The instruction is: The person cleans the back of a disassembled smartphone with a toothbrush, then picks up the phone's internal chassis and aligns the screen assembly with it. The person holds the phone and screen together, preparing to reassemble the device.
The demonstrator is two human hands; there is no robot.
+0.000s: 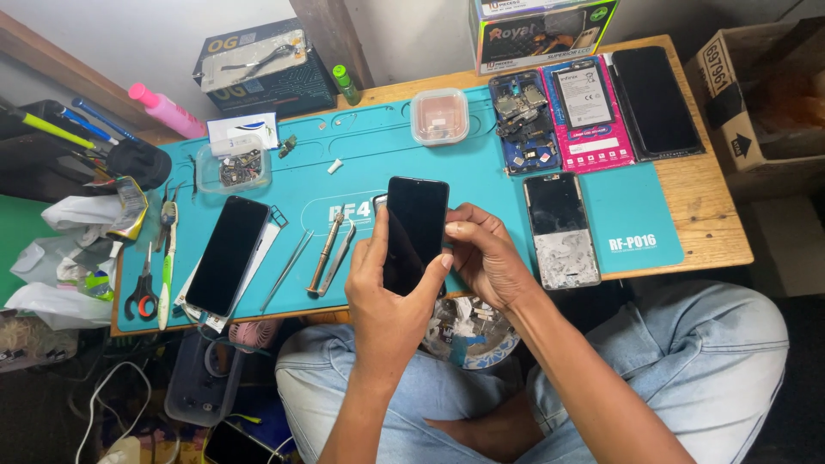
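A black smartphone (pixel 414 230) with a dark screen is held upright above the front edge of the teal work mat (pixel 361 163). My left hand (pixel 385 296) grips it from below and along its left side. My right hand (pixel 485 258) pinches its right edge with thumb and fingers. Beneath the hands, on my lap, sits a round dish (pixel 468 335) of small parts.
On the mat lie another black phone (pixel 225 255), tweezers and a screwdriver (pixel 325 253), scissors (pixel 143 296), a cracked phone (pixel 562 229) and two small plastic containers (pixel 439 116). An opened phone body (pixel 522 120), a battery on a pink pad (pixel 588 112) and boxes (pixel 541 30) sit at the back.
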